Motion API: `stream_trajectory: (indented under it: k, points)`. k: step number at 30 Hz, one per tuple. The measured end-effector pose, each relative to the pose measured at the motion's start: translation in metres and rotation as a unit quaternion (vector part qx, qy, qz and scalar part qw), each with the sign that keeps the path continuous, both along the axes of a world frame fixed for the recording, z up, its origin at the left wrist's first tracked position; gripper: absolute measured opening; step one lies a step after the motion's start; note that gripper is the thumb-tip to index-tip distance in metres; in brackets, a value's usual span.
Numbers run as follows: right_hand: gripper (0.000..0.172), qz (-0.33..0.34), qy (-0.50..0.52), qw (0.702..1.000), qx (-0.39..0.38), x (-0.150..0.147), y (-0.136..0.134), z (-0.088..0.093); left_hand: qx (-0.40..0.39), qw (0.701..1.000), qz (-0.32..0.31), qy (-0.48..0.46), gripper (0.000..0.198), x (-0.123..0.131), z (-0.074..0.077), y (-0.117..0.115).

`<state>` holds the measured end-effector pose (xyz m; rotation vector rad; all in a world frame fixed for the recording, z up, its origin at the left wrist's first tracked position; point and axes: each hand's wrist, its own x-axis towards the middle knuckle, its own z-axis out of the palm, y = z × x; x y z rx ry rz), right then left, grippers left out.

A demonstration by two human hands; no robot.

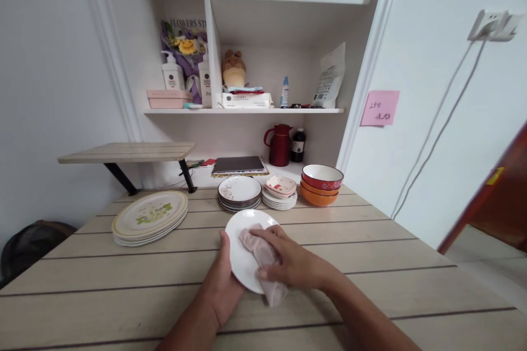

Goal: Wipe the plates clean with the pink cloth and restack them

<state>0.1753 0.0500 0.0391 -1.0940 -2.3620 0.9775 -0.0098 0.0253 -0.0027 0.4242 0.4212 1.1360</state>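
A small white plate is tilted toward me above the table. My left hand grips it at the lower left, thumb along the rim and the other fingers hidden beneath. Bunched in my right hand is a pale pinkish cloth, pressed on the plate's face, with one end hanging past the lower rim. Just behind the plate stand a stack of dark-rimmed plates and a stack of small white plates, topped by square patterned dishes.
Large yellow-rimmed plates are stacked at the left, near a small raised shelf on black legs. Red and orange bowls are stacked at the back right. Behind them are a dark red jug, a dark bottle and a laptop.
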Motion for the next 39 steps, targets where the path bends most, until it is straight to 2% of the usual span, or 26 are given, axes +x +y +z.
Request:
stream_trajectory:
  k: [2,3,4,6,9,12,14,17,22,26,30,32,34,37,39]
  points:
    - [0.105,0.063,-0.015,0.997,-0.032,0.009,-0.002,0.006,0.019,1.000,-0.006,-0.016,0.068,-0.001,0.000,0.001]
    - [0.110,0.084,-0.022,0.995,-0.038,0.012,-0.002,0.008,0.032,0.999,-0.012,-0.024,0.068,-0.001,0.000,0.001]
    - [0.108,0.097,-0.026,0.994,-0.035,0.014,-0.001,0.008,0.044,0.998,-0.019,-0.031,0.068,0.000,0.001,0.002]
    - [0.088,0.091,-0.021,0.996,-0.002,0.012,0.001,0.006,0.053,0.998,-0.031,-0.035,0.068,0.000,0.001,0.002]
    - [0.049,0.028,-0.019,0.997,0.074,0.004,0.003,0.000,0.035,0.999,-0.031,-0.021,0.066,0.000,0.001,0.001]
    - [0.036,-0.015,-0.072,0.990,0.117,-0.004,0.000,-0.003,0.021,0.999,-0.025,-0.007,0.066,0.000,0.000,0.000]
    - [0.034,-0.011,-0.088,0.988,0.123,-0.009,-0.006,-0.003,0.019,1.000,-0.022,-0.001,0.066,0.000,-0.001,0.000]
    - [0.036,-0.009,-0.037,0.991,0.128,-0.023,-0.011,-0.005,0.020,0.999,-0.025,0.002,0.067,0.002,-0.001,-0.001]
    - [0.050,-0.099,0.004,0.977,0.190,-0.041,0.004,-0.008,0.010,1.000,-0.017,-0.002,0.066,0.005,0.004,-0.003]
    - [0.051,-0.201,-0.051,0.953,0.219,-0.023,0.024,-0.008,-0.002,1.000,-0.010,0.014,0.066,0.005,0.007,-0.005]
    - [0.051,-0.270,-0.145,0.934,0.183,0.002,0.026,-0.010,-0.024,0.998,0.015,0.047,0.069,0.002,0.006,-0.003]
    - [0.051,-0.259,-0.184,0.936,0.153,0.005,0.019,-0.010,-0.026,0.998,0.027,0.053,0.071,0.000,0.004,-0.002]
    - [0.050,-0.212,-0.190,0.949,0.135,0.001,0.008,-0.009,-0.020,0.999,0.024,0.044,0.071,-0.003,0.002,0.000]
    - [0.052,-0.102,-0.116,0.981,0.113,-0.015,-0.007,-0.010,0.005,1.000,-0.003,0.018,0.069,-0.006,0.001,0.001]
    - [0.056,-0.059,-0.036,0.992,0.102,-0.027,-0.011,-0.011,0.024,0.999,-0.023,0.004,0.067,-0.005,0.003,0.000]
